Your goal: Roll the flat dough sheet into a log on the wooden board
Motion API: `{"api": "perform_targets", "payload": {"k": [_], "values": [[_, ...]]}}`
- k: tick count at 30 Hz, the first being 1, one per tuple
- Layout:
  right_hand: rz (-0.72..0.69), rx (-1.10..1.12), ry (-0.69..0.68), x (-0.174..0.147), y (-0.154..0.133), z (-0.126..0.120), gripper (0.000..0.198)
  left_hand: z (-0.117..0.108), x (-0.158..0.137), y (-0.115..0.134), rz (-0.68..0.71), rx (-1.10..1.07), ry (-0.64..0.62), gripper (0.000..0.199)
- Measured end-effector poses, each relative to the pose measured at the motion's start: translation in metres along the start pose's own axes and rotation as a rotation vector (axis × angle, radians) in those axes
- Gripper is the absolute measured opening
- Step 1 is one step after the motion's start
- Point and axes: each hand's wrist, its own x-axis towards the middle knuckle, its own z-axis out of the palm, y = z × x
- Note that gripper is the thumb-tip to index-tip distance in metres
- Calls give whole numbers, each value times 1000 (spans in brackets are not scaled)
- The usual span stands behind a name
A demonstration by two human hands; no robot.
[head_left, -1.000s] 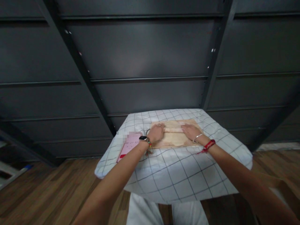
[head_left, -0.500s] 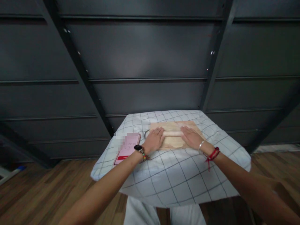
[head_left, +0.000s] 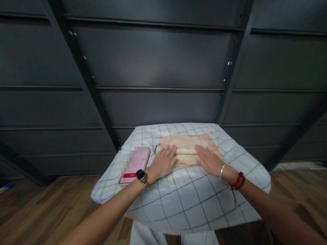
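Nearest you, your pale trousers (head_left: 148,234) show below the counter (head_left: 189,200), which wears a white checked cloth (head_left: 176,217). A watch (head_left: 140,174) sits on your left wrist, a red bracelet (head_left: 239,181) on your right. The phone (head_left: 139,160) (part of it pixelated) lies beside your left hand (head_left: 162,161). That hand is palm down, its grip flattened out, fingers over the left end of a pale roll (head_left: 187,151); your right hand (head_left: 211,160) matches it at the other end, grip equally flat. The roll lies crosswise on a light board (head_left: 182,140), a ring (head_left: 156,148) just left. Beyond stands the dark panelled wall (head_left: 158,105)
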Motion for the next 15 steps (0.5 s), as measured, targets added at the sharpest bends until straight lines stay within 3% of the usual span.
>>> {"api": "perform_targets", "payload": {"k": [2,7,9,11,15], "values": [[19,-1,-29,8,3,-1,60,-1,8,-3,-14,-12,-41,54],[230,38,-136,68,15,-12,57,-5,71,-17,-132,11,-57,48],[269,57,-152,79,15,-15,56,-7,82,-17,-173,28,-66,45],[237,59,-145,71,12,-16,56,-8,73,-13,-162,22,-57,46],[56,23,-67,23,4,-9,55,-4,21,3,-101,9,5,49]]}}
